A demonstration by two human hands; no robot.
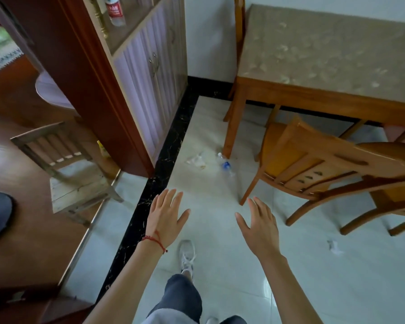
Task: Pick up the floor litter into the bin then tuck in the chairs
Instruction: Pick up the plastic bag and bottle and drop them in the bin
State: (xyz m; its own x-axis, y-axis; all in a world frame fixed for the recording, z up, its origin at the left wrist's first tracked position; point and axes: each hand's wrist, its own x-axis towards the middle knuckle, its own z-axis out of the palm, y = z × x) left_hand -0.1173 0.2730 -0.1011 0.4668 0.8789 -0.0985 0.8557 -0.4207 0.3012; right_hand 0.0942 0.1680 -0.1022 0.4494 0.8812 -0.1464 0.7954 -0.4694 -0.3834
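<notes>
While our left hand and right hand hover spread wide and empty over the floor, the litter lies farther off: a clear plastic bottle by the counter leg, a crumpled wrapper left of it, a paper scrap near right. All look light; we judge the bottle slippery, best gripped round its middle, the papers pinched.

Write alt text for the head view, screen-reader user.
Both hands, left hand and right hand, reach forward open and empty over a pale tiled floor. Ahead lie a plastic bottle, a crumpled wrapper and a paper scrap. A wooden chair stands pulled out from the table.
</notes>
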